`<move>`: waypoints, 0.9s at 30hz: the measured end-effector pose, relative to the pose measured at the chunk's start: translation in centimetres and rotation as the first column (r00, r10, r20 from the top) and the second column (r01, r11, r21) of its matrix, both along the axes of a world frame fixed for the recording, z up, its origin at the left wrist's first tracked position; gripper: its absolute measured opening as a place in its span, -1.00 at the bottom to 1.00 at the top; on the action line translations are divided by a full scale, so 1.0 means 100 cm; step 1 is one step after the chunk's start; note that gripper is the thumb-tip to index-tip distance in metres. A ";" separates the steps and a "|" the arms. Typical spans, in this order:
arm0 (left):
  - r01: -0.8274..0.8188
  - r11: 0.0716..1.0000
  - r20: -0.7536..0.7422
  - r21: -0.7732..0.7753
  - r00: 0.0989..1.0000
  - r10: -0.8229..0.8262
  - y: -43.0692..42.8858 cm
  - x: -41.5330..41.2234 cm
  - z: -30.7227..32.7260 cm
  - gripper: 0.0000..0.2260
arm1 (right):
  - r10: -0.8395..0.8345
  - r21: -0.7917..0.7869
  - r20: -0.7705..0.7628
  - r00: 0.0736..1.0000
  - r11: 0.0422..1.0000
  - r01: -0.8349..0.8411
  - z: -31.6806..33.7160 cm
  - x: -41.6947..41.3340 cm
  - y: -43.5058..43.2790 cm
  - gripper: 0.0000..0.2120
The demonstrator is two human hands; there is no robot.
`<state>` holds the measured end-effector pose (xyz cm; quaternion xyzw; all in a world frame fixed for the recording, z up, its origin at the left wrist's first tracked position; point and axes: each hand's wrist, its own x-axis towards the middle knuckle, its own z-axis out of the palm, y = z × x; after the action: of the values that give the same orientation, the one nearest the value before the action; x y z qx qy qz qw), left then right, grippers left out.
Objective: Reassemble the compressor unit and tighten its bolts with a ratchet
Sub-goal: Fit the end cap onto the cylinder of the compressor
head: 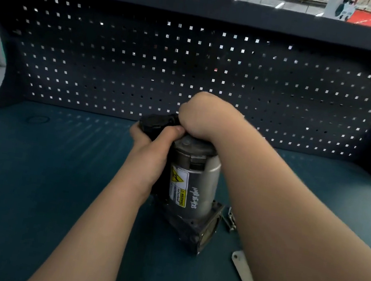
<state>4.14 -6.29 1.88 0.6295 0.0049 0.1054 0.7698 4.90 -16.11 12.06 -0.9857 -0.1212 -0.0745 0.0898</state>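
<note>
On teal matted tabletop: grey cylindrical compressor unit before dark perforated panel; silver bolts just right of its base, flat metal plate nearer.

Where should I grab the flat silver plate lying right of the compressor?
Pinch the plate across its long edges near the middle, from above on the side facing the compressor. It lies flat on the mat, so tip one edge up first; the right forearm overhangs its other side.
</note>
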 end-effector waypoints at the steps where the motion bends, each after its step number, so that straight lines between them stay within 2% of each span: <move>1: -0.003 1.000 0.004 0.010 1.000 0.003 -0.001 0.001 0.000 -0.22 | 0.027 0.118 -0.021 0.999 0.993 -0.025 0.004 0.000 -0.007 -0.75; 2: 0.001 1.000 0.013 0.022 1.000 -0.002 -0.002 0.000 0.000 -0.22 | 0.066 0.271 -0.034 0.997 0.961 -0.054 0.004 0.002 -0.018 -0.72; 3: 0.004 0.999 0.024 0.036 1.000 -0.005 -0.004 -0.001 -0.001 -0.23 | 0.120 0.470 -0.064 0.991 0.880 -0.076 0.001 0.001 -0.031 -0.71; 5: -0.003 0.998 0.024 0.068 1.000 0.002 -0.006 -0.001 -0.001 -0.22 | 0.228 0.803 -0.142 0.963 0.596 -0.022 -0.015 0.000 -0.053 -0.72; 6: -0.013 0.995 0.013 0.100 1.000 0.012 -0.006 -0.002 -0.001 -0.19 | 0.254 0.866 -0.150 0.955 0.500 0.003 -0.027 0.000 -0.059 -0.73; 7: -0.038 0.988 0.001 0.147 0.999 0.038 -0.007 -0.002 -0.001 -0.18 | 0.254 0.883 -0.140 0.957 0.469 0.005 -0.038 0.001 -0.062 -0.73; 9: -0.152 0.958 0.020 0.244 0.988 0.151 -0.013 -0.008 -0.006 -0.28 | 0.209 0.875 -0.103 0.973 0.485 -0.011 -0.052 0.003 -0.061 -0.68; 10: -0.242 0.927 0.080 0.287 0.970 0.229 -0.018 -0.016 -0.011 -0.30 | 0.164 0.855 -0.070 0.984 0.518 -0.025 -0.052 0.003 -0.059 -0.64; 11: -0.339 0.884 0.185 0.322 0.938 0.293 -0.027 -0.028 -0.018 -0.28 | 0.124 0.832 -0.038 0.992 0.553 -0.037 -0.050 0.004 -0.058 -0.61; 13: -0.424 0.828 0.357 0.366 0.886 0.296 -0.052 -0.055 -0.034 -0.14 | 0.085 0.805 -0.007 0.996 0.591 -0.045 -0.048 0.002 -0.056 -0.59; 14: -0.411 0.826 0.367 0.387 0.890 0.271 -0.064 -0.062 -0.041 -0.09 | 0.078 0.789 0.022 0.997 0.611 -0.065 -0.048 0.001 -0.056 -0.60; 17: -0.343 0.869 0.236 0.356 0.933 0.272 -0.083 -0.057 -0.044 0.02 | 0.053 0.693 0.033 0.998 0.718 -0.061 -0.048 -0.007 -0.054 -0.67; 18: -0.348 0.879 0.231 0.327 0.931 0.283 -0.083 -0.051 -0.043 0.01 | 0.058 0.688 0.040 0.997 0.722 -0.070 -0.049 -0.010 -0.056 -0.67; 21: -0.348 0.880 0.278 0.324 0.924 0.263 -0.074 -0.036 -0.043 -0.12 | 0.088 0.831 -0.021 0.996 0.555 -0.032 -0.063 -0.025 -0.074 -0.63; 22: -0.336 0.878 0.298 0.341 0.925 0.238 -0.069 -0.033 -0.045 -0.16 | 0.046 0.823 -0.009 0.999 0.567 -0.019 -0.072 -0.030 -0.085 -0.64; 23: -0.316 0.879 0.317 0.356 0.926 0.204 -0.065 -0.031 -0.046 -0.18 | -0.033 0.763 0.006 0.999 0.646 0.016 -0.084 -0.036 -0.099 -0.69; 24: -0.287 0.885 0.329 0.366 0.930 0.166 -0.060 -0.028 -0.047 -0.19 | -0.130 0.625 0.011 0.992 0.775 0.094 -0.098 -0.043 -0.114 -0.76; 25: -0.253 0.895 0.330 0.368 0.935 0.129 -0.056 -0.024 -0.049 -0.20 | -0.212 0.381 -0.021 0.977 0.902 0.204 -0.113 -0.051 -0.127 -0.78; 26: -0.220 0.904 0.324 0.366 0.941 0.098 -0.052 -0.020 -0.050 -0.21 | -0.274 0.102 -0.078 0.959 0.954 0.281 -0.128 -0.058 -0.135 -0.71; 27: -0.198 0.911 0.317 0.363 0.945 0.079 -0.047 -0.017 -0.051 -0.22 | -0.321 -0.135 -0.158 0.934 0.944 0.302 -0.141 -0.066 -0.140 -0.62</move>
<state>2.44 -10.98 -3.19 0.7450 -0.0859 0.2519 0.6117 -1.66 -30.10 -2.09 -0.9986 0.0412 0.0073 0.0337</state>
